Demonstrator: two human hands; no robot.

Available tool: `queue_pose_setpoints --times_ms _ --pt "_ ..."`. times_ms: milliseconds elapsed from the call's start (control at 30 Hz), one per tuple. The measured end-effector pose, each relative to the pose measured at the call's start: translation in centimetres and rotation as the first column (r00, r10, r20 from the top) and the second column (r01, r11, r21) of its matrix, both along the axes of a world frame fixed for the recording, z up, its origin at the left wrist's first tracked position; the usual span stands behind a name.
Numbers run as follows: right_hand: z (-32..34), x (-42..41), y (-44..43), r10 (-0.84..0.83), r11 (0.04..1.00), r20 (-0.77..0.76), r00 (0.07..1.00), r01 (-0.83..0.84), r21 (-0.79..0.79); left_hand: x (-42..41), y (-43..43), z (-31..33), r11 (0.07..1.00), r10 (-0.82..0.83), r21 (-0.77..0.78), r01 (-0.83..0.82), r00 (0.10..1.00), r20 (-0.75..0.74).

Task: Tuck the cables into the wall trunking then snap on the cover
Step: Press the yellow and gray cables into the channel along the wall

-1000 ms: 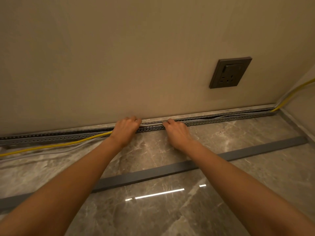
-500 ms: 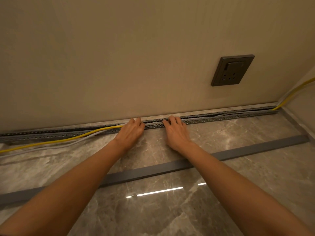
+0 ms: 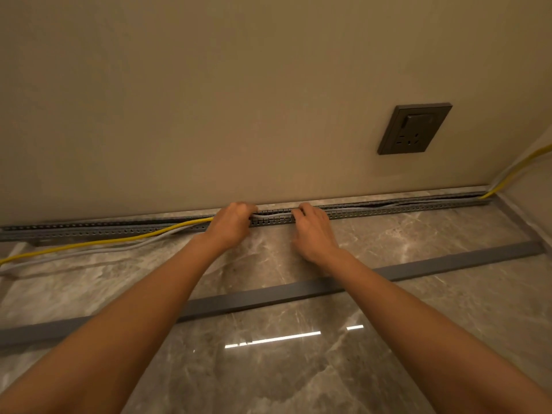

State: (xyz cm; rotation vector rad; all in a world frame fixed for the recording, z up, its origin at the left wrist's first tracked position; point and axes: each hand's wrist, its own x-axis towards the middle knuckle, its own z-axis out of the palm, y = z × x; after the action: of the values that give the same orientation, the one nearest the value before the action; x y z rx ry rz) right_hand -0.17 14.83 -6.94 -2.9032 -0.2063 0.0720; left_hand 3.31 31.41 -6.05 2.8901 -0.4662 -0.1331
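- Trunking (image 3: 89, 231): a grey slotted channel runs along the foot of the wall (image 3: 209, 100), where wall meets floor (image 3: 298, 369). It is open along its visible length; no cover is fitted.
- Cover (image 3: 433, 262): a long grey strip lies flat on the floor, well apart from the trunking and roughly parallel to it. Both forearms cross above it.
- Left hand (image 3: 231, 225): fingers curled over the front edge of the trunking, knuckles up. The fingertips are closed on the cables at the point where these enter the channel; the exact grip is hidden by the hand.
- Right hand (image 3: 313, 231): near the left hand, with a short stretch of open trunking between them. Fingers are bent and pressed together, with tips at the channel's edge. Whether they pinch a cable cannot be told.
- Yellow cable (image 3: 119, 241): left of the left hand it lies outside the trunking, trailing across the floor toward the left edge. At the far right corner it leaves the channel's end and climbs the side wall.
- Grey cables (image 3: 89, 252): they run beside the yellow cable on the floor at left. Pale strands show inside the channel between the hands and further right.
- Socket (image 3: 413, 129): a dark plate with a switch, fixed to the wall above the trunking's right part.
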Motion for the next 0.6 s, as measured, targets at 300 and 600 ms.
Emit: queue_pose_setpoints --times_ms 300,600 --pt "0.4 0.7 8.6 0.087 0.994 0.032 0.996 -0.089 0.056 -1.1 9.0 0.5 0.970 0.167 0.170 -0.176 0.984 0.061" --pt "0.7 1.6 12.6 -0.005 0.999 0.013 1.000 0.005 0.040 -1.4 14.4 0.4 0.955 0.123 0.276 -0.111 0.992 -0.027"
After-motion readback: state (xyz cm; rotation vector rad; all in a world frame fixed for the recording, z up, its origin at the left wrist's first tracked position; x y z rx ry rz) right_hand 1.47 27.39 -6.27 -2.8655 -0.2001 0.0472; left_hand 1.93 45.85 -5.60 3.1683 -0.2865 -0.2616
